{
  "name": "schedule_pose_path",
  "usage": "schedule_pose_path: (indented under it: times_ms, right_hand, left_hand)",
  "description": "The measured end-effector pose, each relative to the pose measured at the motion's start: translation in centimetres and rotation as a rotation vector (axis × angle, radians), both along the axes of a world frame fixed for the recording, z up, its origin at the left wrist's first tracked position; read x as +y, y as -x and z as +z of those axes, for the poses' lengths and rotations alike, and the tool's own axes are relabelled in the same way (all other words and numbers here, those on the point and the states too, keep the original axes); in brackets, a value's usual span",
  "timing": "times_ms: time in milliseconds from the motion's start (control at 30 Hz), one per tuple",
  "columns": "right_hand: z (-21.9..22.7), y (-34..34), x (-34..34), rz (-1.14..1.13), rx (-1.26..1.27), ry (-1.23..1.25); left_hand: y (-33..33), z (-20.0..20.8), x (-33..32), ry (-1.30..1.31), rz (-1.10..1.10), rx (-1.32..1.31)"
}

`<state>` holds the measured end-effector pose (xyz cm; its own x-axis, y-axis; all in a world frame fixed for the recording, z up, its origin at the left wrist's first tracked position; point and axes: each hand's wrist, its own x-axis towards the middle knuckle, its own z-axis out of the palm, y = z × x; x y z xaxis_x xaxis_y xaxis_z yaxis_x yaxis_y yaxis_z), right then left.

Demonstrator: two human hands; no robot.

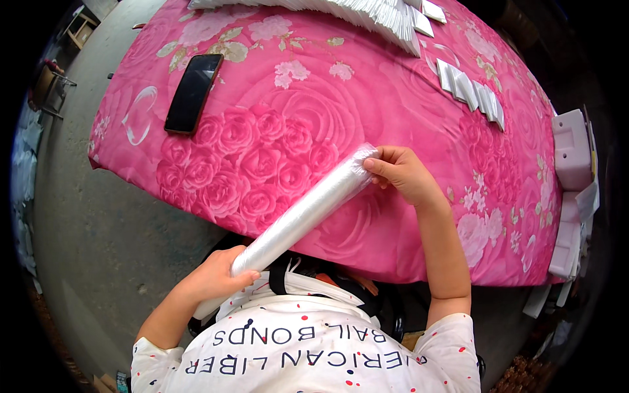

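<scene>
Grey concrete floor [98, 216], table under pink rose-print cloth [393, 85], wooden stool [80, 27] far left, even daylight

The white packet stack [367, 13] runs off the top edge — its full extent cannot be told. At the right rim, white moulded trays [573, 150] sit partly cut off, and the left hand [213, 275] hides the roll's [301, 213] lower end.

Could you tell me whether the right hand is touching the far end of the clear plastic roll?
Touching. The head view shows the right hand with its fingertips pressed on the upper end of the roll, with no gap; the left hand grips the lower end.
</scene>
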<state>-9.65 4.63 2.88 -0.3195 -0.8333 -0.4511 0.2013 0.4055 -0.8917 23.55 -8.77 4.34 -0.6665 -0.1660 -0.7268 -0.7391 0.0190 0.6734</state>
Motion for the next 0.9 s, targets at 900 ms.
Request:
schedule_pose_path:
  times_ms: [900]
  right_hand:
    - [-0.5, 12.8, 2.3, -0.270, 0.467, 0.104]
  left_hand:
    - [13.8, 4.5, -4.2, 0.618, -0.844, 0.520]
